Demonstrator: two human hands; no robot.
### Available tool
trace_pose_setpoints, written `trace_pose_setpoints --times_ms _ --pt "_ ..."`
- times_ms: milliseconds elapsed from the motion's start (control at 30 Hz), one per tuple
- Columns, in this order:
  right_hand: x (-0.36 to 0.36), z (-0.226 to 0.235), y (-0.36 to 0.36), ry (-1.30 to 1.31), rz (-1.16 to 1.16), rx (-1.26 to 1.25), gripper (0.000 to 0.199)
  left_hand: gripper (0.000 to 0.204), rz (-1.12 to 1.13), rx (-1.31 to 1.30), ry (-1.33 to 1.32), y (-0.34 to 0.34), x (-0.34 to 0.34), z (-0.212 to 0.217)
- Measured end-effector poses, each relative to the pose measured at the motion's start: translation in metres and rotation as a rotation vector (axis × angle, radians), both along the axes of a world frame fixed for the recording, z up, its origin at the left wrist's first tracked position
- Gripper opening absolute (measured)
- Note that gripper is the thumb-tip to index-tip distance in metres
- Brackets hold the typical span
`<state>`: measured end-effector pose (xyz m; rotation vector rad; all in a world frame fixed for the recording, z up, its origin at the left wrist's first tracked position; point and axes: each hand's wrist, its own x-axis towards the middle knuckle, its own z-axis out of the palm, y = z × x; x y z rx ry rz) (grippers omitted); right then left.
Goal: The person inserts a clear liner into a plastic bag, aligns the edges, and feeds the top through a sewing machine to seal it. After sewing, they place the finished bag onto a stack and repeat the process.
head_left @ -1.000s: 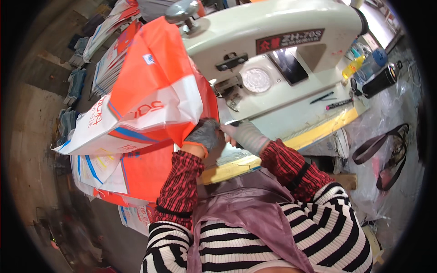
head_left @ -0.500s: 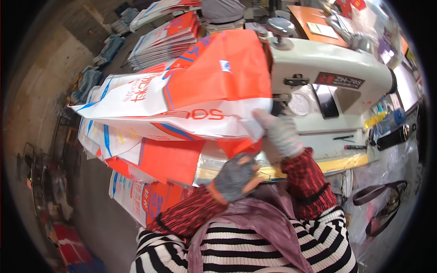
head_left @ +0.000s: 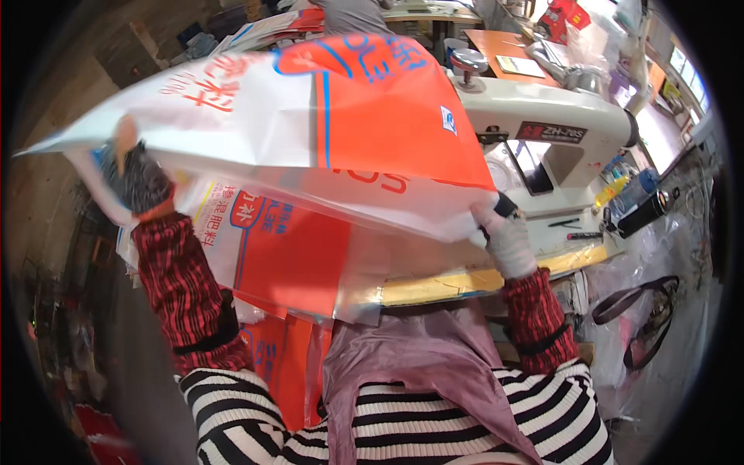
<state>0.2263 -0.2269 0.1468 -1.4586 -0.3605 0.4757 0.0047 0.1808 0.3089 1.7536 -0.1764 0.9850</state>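
A large white and orange printed woven sack (head_left: 395,116) is spread in the air before me, hiding part of the worktable. At its left end, my left hand (head_left: 138,177), in a dark grey fingerless glove, grips the edge. My right hand (head_left: 505,239), in a light grey glove, is closed on the sack's near right corner. By its fingers shows a small black thing (head_left: 505,205) that I cannot make out. Under the raised sack lie more printed sacks (head_left: 291,263), flat and overhanging the table's left side. A white sewing machine (head_left: 558,105) stands just beyond my right hand.
A dark phone (head_left: 535,174) rests by the machine. Black tweezers (head_left: 564,223), a marker pen (head_left: 583,235) and a black flask (head_left: 649,215) lie at the right. Yellow tape (head_left: 442,287) lines the table's front edge. A person in grey (head_left: 353,17) is at the back.
My left hand has swung up and left from the table's front edge to the sack's left end. The sack has been lifted and spread; my right hand has shifted slightly right and nearer.
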Motion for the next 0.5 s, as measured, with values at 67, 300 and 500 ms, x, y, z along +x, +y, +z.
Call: trace_pose_setpoints --times_ms 67,300,500 --pt "0.016 -0.022 -0.002 -0.79 -0.033 -0.241 0.024 0.032 1.006 0.357 -0.443 0.038 -0.011 -0.032" --pt "-0.046 -0.042 0.019 -1.348 0.157 -0.417 0.014 0.034 1.596 0.384 0.659 0.131 -0.178 -0.225" --pt "-0.126 -0.026 0.044 -1.184 0.924 -0.445 0.018 0.045 0.609 -1.219 -0.075 0.064 -0.21 -0.264"
